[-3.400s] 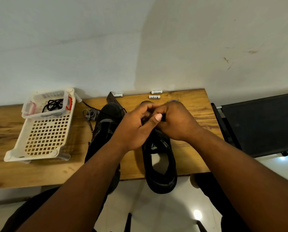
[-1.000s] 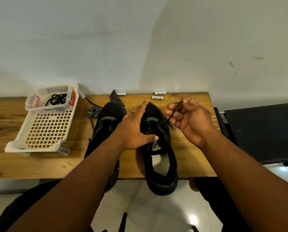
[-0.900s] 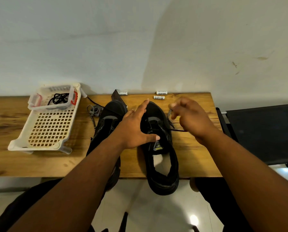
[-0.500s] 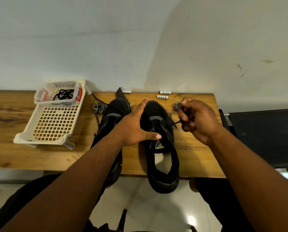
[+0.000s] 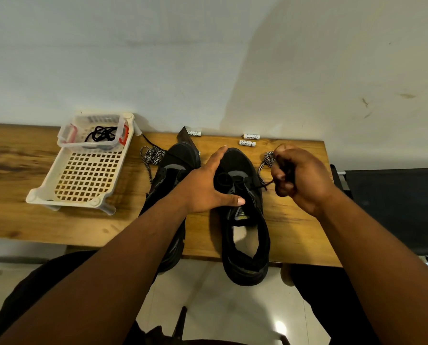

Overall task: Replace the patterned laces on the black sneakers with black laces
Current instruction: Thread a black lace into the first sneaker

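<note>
Two black sneakers stand side by side on the wooden table (image 5: 34,220), heels over its front edge. My left hand (image 5: 208,188) lies flat with straight fingers across the right sneaker (image 5: 245,225), thumb over its tongue. To the right of that shoe, my right hand (image 5: 297,175) is curled round a black lace (image 5: 264,186) that runs from the shoe's eyelets into the fist. A black-and-white patterned lace (image 5: 267,159) lies beside the fist. The left sneaker (image 5: 168,175) is partly hidden under my left forearm; another patterned lace (image 5: 152,155) is bunched by its toe.
A white perforated basket (image 5: 83,175) sits at the left, holding a clear tub (image 5: 93,133) with a black lace (image 5: 101,134). Three white batteries (image 5: 250,140) lie by the wall. A dark chair (image 5: 394,207) stands to the right of the table.
My two hands came apart from the shoe's toe. The left hand settled flat on the right sneaker; the right hand drew the black lace out to the right and closed round it.
</note>
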The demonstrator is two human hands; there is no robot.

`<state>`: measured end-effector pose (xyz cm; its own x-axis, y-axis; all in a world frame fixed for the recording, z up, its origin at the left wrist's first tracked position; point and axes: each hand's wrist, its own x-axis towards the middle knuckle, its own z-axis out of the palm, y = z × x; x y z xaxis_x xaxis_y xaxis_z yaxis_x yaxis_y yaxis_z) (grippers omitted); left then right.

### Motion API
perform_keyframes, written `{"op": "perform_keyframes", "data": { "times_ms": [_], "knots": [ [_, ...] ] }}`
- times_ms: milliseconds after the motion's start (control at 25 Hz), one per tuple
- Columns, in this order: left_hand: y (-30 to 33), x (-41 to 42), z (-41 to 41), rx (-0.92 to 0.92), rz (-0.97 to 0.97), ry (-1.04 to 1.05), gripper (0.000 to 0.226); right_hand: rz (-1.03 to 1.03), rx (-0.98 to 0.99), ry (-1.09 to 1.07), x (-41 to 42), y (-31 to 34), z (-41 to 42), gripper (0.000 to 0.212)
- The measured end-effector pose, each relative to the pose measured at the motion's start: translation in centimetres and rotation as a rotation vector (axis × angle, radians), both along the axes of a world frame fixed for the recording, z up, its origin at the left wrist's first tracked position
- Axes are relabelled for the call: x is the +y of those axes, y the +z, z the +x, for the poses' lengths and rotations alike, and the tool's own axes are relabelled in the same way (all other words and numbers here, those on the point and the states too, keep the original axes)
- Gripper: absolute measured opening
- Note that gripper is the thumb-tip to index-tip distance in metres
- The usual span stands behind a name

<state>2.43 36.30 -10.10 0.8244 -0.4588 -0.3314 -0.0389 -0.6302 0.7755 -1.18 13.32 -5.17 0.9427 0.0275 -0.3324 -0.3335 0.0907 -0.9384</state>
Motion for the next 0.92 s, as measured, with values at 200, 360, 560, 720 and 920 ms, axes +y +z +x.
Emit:
{"op": "perform_keyframes", "data": {
  "times_ms": [200,360,560,720,920],
  "knots": [
    [-0.2,0.0,0.1,-0.011,-0.003,-0.003,0.131,-0.952,0.041,0.508,0.8,-1.9,-0.4,0.025],
    [-0.2,0.0,0.1,-0.005,-0.005,-0.003,0.13,-0.066,-0.014,-0.009,0.6,0.2,-0.2,0.028],
    [0.0,0.0,0.0,-0.012,-0.003,-0.013,0.129,-0.991,0.064,0.465,0.7,-2.0,-0.2,0.017],
    [0.1,-0.3,-0.1,-0.002,0.009,-0.012,0.127,-0.911,0.055,0.404,0.6,-1.0,0.0,0.029],
    [1.1,-0.6,-0.8,-0.156,0.013,0.01,0.094,-0.819,-0.168,-0.006,0.3,-0.5,-0.3,0.033]
  ]
}}
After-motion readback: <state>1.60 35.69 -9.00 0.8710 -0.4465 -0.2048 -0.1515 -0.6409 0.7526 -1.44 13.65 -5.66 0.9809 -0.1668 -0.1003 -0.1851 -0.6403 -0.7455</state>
